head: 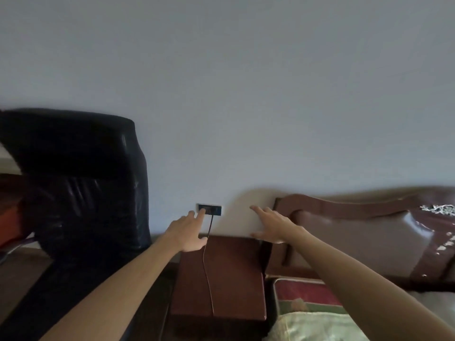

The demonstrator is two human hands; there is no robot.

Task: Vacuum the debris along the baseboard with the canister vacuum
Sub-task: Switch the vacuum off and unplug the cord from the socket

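A thin black cord (205, 262) is the only part of the job's thing that shows. It lies the long way across the flat top of the brown wooden nightstand (234, 279). It runs from the front edge up to the socket plate (214, 209) on the wall (246, 94) just above the nightstand. It bends a little on the way, and where its near end goes is hidden.

The left hand (189, 230) reaches out above the back left corner of the nightstand. Its fingers are straight, and one fingertip touches the socket plate right beside where the cord goes in (it grips nothing). The right hand (273, 225) is above the back right corner, fingers spread wide, holding nothing.

Left of the nightstand stands a big black chair (81, 180), shiny and wrinkly like leather. Right of the nightstand is a curvy brown headboard (357, 232), smooth and glossy, with peeling spots. A soft pale pillow (315, 326) lies on the bed, near the nightstand's front right corner.
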